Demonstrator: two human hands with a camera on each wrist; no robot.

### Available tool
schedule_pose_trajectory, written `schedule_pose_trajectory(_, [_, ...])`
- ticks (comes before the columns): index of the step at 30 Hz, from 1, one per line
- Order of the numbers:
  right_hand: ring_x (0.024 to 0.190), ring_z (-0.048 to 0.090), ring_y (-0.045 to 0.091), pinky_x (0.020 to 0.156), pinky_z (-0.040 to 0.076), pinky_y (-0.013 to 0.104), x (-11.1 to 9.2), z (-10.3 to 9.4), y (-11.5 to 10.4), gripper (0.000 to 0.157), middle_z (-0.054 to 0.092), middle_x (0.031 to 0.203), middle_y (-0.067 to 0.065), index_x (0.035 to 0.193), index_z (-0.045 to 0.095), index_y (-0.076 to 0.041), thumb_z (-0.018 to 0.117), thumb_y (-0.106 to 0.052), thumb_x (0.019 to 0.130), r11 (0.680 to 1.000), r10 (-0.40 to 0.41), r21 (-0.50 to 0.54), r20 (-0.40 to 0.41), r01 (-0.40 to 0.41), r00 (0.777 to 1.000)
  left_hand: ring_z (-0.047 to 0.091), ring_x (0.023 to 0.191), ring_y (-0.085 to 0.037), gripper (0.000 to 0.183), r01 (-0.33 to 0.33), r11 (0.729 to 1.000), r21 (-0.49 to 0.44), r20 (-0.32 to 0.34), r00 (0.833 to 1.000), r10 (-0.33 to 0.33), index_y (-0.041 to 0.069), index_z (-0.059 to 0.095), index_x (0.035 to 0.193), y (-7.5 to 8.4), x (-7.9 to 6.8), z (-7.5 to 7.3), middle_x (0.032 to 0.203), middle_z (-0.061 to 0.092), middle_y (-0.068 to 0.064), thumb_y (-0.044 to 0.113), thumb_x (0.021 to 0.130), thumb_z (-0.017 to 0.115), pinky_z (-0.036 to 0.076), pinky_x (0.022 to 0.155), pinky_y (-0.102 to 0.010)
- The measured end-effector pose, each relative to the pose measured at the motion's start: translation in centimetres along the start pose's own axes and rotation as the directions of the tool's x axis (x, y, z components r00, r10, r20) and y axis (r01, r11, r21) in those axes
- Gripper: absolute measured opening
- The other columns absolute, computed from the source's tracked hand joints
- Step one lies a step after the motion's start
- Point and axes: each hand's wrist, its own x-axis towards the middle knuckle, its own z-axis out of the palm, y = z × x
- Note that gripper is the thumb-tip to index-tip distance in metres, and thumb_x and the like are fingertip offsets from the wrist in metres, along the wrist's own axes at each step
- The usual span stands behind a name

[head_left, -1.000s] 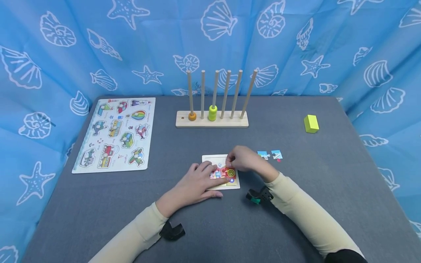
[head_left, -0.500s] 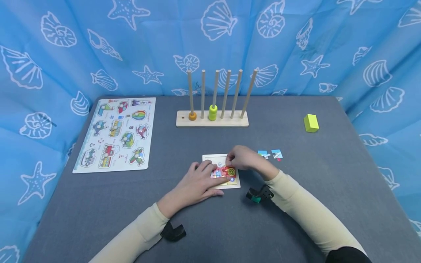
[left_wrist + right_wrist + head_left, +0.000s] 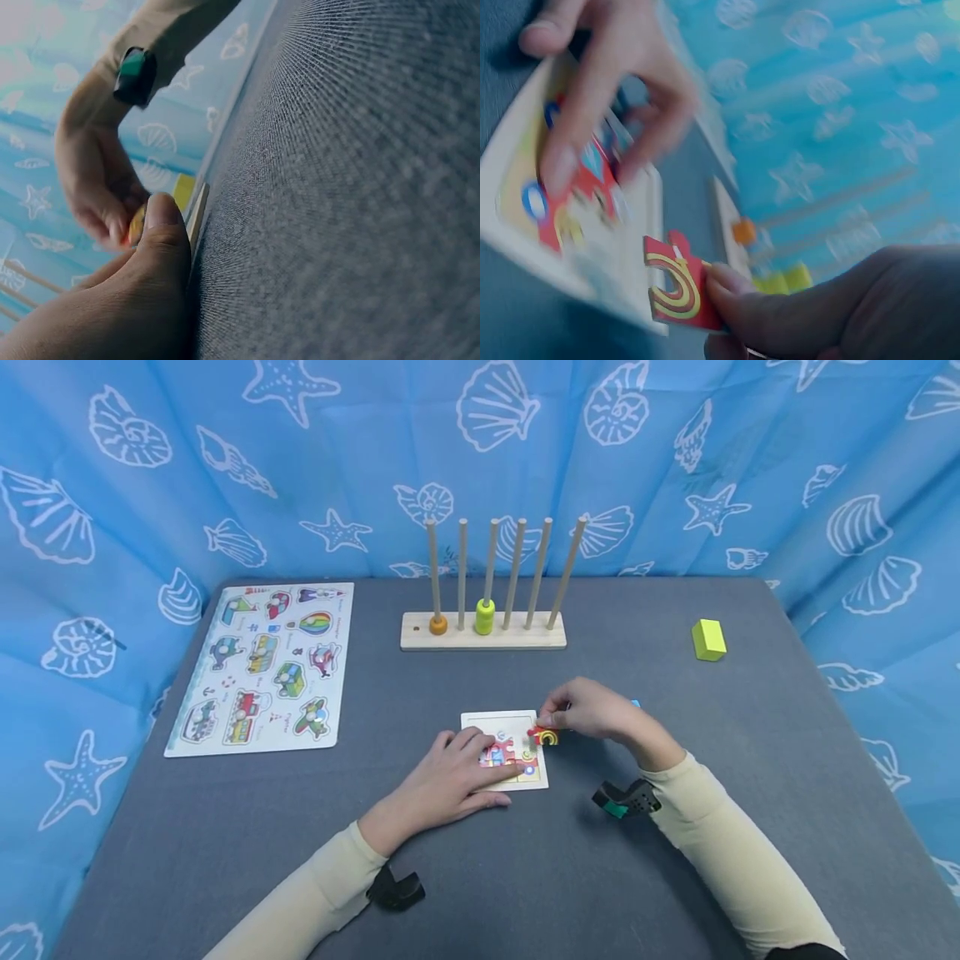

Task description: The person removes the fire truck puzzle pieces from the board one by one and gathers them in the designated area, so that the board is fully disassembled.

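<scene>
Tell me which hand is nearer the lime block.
Right. The right hand is left of the lime block, apart from it; the left hand rests farther left, on the puzzle board.

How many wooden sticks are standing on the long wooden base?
6 sticks, in one row on the base. From the left: the first carries an orange bead, the third green beads; the second, fourth, fifth and sixth are bare.

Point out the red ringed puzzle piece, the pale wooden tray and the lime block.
Red puzzle piece with yellow rings (image 3: 684,289), right wrist view: ringed face.
Pale wooden puzzle tray (image 3: 498,715), head view: far rim.
Lime rectangular block (image 3: 709,640), head view: its middle.
</scene>
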Motion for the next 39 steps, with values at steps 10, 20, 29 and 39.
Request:
schedule_pose_trajectory(10, [0.084, 0.050, 0.022, 0.072, 0.040, 0.035, -5.9, -2.6, 6.9, 0.020, 0.060, 0.091, 0.006, 0.105, 0.066, -0.002, 0.055, -0.017, 0.098, 0.997, 0.008, 0.071, -0.057, -0.004, 0.998, 0.050, 0.113, -0.014, 0.033, 0.016, 0.987, -0.162, -0.174, 0.984, -0.044, 0.034, 0.061, 0.127, -0.6, 0.2, 0.5, 0.119, 0.057, 0.002, 0.040, 0.095, 0.055, 0.038, 0.089, -0.040])
schedule_pose_trajectory(20, [0.085, 0.049, 0.020, 0.073, 0.040, 0.034, -8.0, -3.2, 11.2, 0.017, 0.060, 0.094, 0.005, 0.106, 0.064, -0.002, 0.055, -0.014, 0.097, 0.999, 0.048, 0.024, -0.083, -0.046, 0.995, 0.050, 0.110, -0.013, 0.035, 0.053, 0.969, -0.242, -0.209, 0.972, -0.105, 0.025, 0.065, 0.124, -0.8, 0.1, 0.4, 0.116, 0.058, 0.003, 0.039, 0.092, 0.062, 0.039, 0.085, -0.037])
schedule_pose_trajectory(29, [0.081, 0.049, 0.016, 0.068, 0.042, 0.027, -7.9, -2.9, 12.0, 0.019, 0.058, 0.093, 0.007, 0.108, 0.060, 0.000, 0.059, -0.013, 0.095, 0.998, 0.034, 0.057, -0.086, -0.029, 0.996, 0.050, 0.110, -0.012, 0.043, 0.097, 0.950, -0.298, -0.178, 0.972, -0.155, 0.023, 0.059, 0.127, -0.8, 0.5, 0.7, 0.118, 0.057, 0.005, 0.043, 0.090, 0.063, 0.038, 0.088, -0.037])
schedule_pose_trajectory(39, [0.080, 0.047, 0.016, 0.065, 0.041, 0.026, -8.6, -2.3, 13.3, 0.033, 0.054, 0.098, 0.008, 0.117, 0.056, -0.003, 0.068, -0.006, 0.086, 0.999, -0.045, -0.023, -0.131, 0.042, 0.990, 0.049, 0.113, -0.013, 0.047, 0.130, 0.941, -0.311, -0.137, 0.974, -0.180, 0.021, 0.056, 0.131, -0.9, 0.5, 0.5, 0.121, 0.057, 0.004, 0.044, 0.091, 0.061, 0.038, 0.089, -0.039])
